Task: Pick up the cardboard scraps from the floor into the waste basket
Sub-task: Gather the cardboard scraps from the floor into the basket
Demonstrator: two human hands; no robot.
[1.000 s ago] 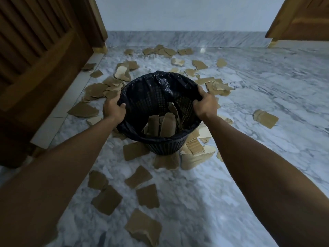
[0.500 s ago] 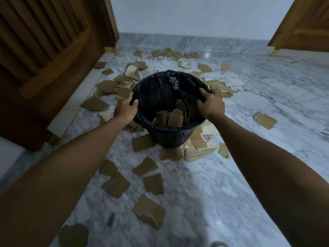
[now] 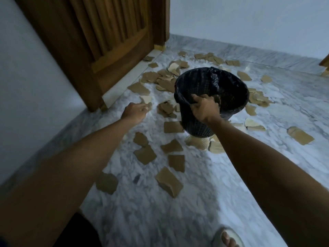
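One sandalled foot, cut off at bottom edge. Dozens of torn brown cardboard scraps, flat and jagged, scattered on veined grey-white marble floor. Right hand gripping near rim of black mesh waste basket, tilted, plastic-lined, contents hard to make out. Left hand at one scrap, grasp unclear. Slatted wooden door beyond.

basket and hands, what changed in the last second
The left hand let go of the basket rim and moved out left toward a scrap near the wooden door. The right hand keeps gripping the rim of the waste basket, now tilted. Cardboard scraps still litter the floor.
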